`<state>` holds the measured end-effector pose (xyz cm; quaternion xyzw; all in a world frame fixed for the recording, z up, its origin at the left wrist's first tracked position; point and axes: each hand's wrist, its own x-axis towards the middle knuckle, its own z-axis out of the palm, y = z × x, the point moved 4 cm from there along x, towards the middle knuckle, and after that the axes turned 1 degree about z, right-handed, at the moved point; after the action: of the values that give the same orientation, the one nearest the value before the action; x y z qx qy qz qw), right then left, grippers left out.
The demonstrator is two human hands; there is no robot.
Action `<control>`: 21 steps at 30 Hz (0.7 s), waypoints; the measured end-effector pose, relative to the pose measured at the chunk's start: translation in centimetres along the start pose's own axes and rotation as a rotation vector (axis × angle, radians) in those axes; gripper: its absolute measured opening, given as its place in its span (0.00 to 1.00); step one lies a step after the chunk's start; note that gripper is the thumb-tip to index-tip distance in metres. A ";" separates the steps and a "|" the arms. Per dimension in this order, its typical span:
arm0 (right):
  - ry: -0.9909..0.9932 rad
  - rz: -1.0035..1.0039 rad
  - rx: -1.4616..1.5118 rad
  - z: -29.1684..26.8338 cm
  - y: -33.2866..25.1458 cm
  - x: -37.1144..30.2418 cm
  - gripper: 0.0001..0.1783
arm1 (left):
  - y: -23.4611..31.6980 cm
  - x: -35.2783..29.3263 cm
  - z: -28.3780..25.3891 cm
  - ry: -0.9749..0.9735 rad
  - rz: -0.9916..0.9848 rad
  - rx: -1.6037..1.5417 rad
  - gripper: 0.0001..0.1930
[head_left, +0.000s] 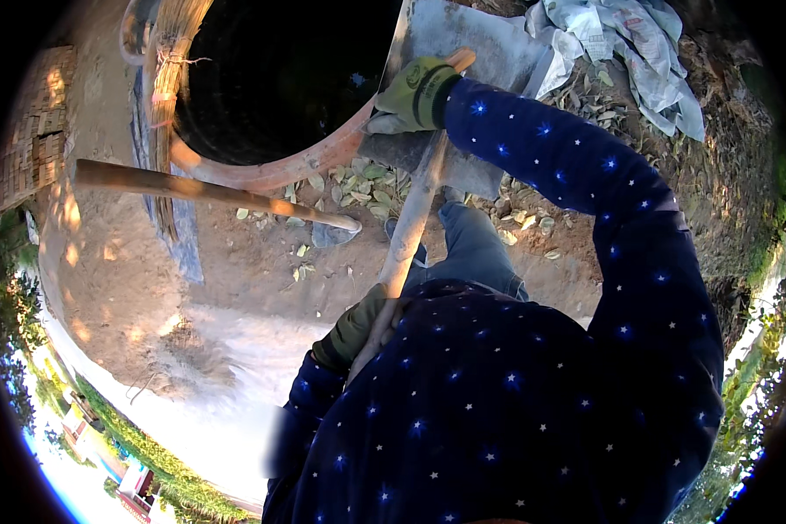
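A long-handled sheet-metal scoop [489, 39] lies slantwise in front of me, its grey, dirt-marked pan over the rim of a big round vat [266, 175]. My left hand [355, 330], in a green glove, is closed round the lower part of its wooden handle [419, 205], close to my waist. My right hand [415, 92], gloved in green too, reaches across to the pan beside the vat's rim. Its fingers bend over the pan's left edge; their undersides are hidden. The handle's upper end shows just past that glove. The vat's inside is very dark.
A second wooden handle [210, 192] slants left of me, with a greyish end near the ground. Tied straw stalks [168, 70] stand against the vat. Crumpled pale plastic sheeting [624, 44] lies at upper right. Dry leaves [371, 188] litter the soil; stacked bricks [39, 113] are far left.
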<state>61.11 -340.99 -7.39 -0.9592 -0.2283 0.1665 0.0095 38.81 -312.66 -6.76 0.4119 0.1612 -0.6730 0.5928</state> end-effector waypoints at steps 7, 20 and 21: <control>-0.109 0.015 0.007 0.4 -2.1 1.4 0.27 | -0.3 0.4 0.0 0.041 0.016 -0.022 0.28; -0.057 0.176 -0.028 -1.4 3.5 0.5 0.35 | -0.1 -1.4 -0.7 0.054 0.031 0.053 0.29; -0.066 0.112 -0.007 -0.6 1.7 0.9 0.35 | -0.3 -1.3 -0.9 0.064 0.028 0.078 0.29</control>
<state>62.84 -342.11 -7.23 -0.9645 -0.1748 0.1976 -0.0106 38.77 -311.05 -6.44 0.4583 0.1478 -0.6568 0.5804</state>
